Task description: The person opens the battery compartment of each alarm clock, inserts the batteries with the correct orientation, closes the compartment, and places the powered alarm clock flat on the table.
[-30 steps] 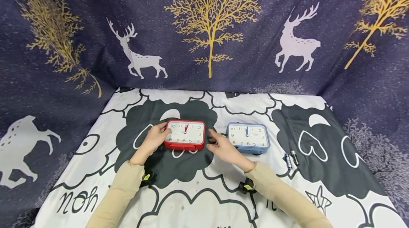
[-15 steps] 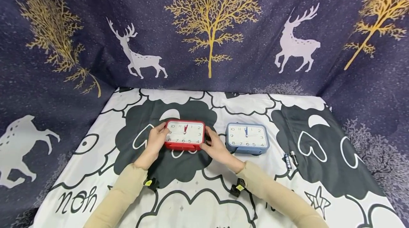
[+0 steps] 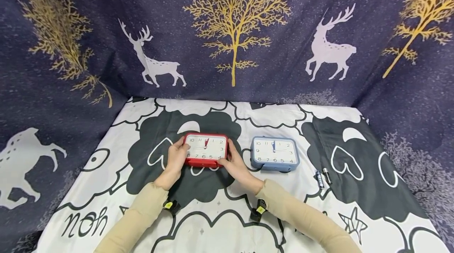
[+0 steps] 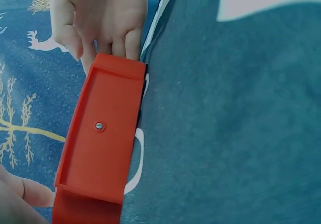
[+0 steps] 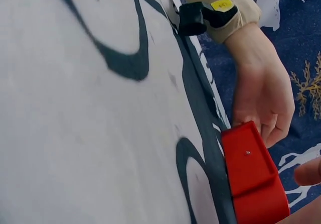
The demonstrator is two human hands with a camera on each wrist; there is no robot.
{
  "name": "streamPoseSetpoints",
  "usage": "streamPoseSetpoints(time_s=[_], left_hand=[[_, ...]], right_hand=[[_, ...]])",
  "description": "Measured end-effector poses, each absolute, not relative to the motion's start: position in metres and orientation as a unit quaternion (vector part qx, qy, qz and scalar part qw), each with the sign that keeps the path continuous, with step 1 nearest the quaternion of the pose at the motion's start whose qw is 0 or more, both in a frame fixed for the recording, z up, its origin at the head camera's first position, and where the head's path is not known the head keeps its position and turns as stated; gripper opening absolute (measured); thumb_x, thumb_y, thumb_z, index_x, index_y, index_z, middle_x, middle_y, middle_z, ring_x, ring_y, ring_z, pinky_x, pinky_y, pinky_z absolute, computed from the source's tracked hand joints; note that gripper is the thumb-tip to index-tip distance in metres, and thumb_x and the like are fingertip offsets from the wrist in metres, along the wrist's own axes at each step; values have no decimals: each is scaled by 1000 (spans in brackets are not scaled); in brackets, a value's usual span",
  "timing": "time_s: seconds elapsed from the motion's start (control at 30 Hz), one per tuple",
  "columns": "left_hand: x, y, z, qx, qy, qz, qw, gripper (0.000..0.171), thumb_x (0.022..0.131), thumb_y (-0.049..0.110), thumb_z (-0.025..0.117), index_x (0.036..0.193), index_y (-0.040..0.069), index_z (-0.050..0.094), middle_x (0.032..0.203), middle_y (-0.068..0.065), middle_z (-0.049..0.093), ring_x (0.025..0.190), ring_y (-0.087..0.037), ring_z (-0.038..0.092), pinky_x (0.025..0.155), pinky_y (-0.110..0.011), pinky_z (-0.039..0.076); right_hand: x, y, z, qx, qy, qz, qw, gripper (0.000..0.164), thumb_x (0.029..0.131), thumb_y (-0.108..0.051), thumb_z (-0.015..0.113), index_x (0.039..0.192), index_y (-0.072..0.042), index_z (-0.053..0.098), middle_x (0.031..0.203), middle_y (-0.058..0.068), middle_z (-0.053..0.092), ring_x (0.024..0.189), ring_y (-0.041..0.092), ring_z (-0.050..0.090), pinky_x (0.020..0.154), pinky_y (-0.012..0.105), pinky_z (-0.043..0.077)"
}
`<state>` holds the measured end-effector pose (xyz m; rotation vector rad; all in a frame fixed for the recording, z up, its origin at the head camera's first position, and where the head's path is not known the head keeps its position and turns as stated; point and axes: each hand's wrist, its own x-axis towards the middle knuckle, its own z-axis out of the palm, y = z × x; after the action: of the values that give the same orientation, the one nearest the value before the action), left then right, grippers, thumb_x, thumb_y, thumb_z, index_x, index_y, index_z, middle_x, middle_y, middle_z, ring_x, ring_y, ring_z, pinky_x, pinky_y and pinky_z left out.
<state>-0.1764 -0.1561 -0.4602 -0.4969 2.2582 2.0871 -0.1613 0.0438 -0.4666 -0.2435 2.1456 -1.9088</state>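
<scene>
A red alarm clock point(image 3: 205, 151) with a white face and red hour hand lies between both hands on the patterned cloth. At its left end my left hand point(image 3: 176, 159) grips it, thumb over the edge of the face. My right hand point(image 3: 237, 166) holds the opposite end, thumb at the lower corner and fingers along the side. The left wrist view shows the clock's red underside point(image 4: 100, 133) with one small screw. Across from it is the right palm, its fingertips tucked behind the clock. In the right wrist view the left hand's fingers are likewise partly hidden by the clock.
A blue alarm clock point(image 3: 274, 152) lies to the right of the right hand. Further right, two small batteries point(image 3: 320, 179) lie side by side on the white and dark cloth point(image 3: 220, 237). A dark curtain point(image 3: 269, 67) with deer and trees hangs behind the table.
My right hand has moved left from beside the blue clock to the red clock's right end and taken hold there. The left hand stays at the left end; its wrist has shifted slightly right.
</scene>
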Motion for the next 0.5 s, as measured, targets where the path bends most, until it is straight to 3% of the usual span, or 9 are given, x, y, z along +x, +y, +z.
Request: streamPoseSetpoints(time_s=[0.07,0.33,0.5], left_hand=[[-177,-155,-461,-164,721,673,7,62,89,0,42,148,-7,27,155,-23,29,139,-28,34,111,-38,31],[-176,-152,-465,-163,716,679,-8,61,89,-1,41,148,-7,27,155,-22,29,140,-28,33,113,-38,30],[-175,-146,-464,-153,711,686,-16,65,87,0,43,149,-6,26,154,-21,32,136,-26,35,115,-39,27]], right_hand=[[-161,42,-468,-72,730,-667,130,85,84,3,52,152,8,1,159,27,10,148,35,16,119,47,19],[-158,37,-472,-55,721,-675,148,89,84,1,52,154,1,-3,162,20,9,144,29,30,109,36,36],[-158,35,-470,-47,722,-676,143,91,84,-1,54,155,-1,-3,163,14,-2,147,25,21,114,40,27]])
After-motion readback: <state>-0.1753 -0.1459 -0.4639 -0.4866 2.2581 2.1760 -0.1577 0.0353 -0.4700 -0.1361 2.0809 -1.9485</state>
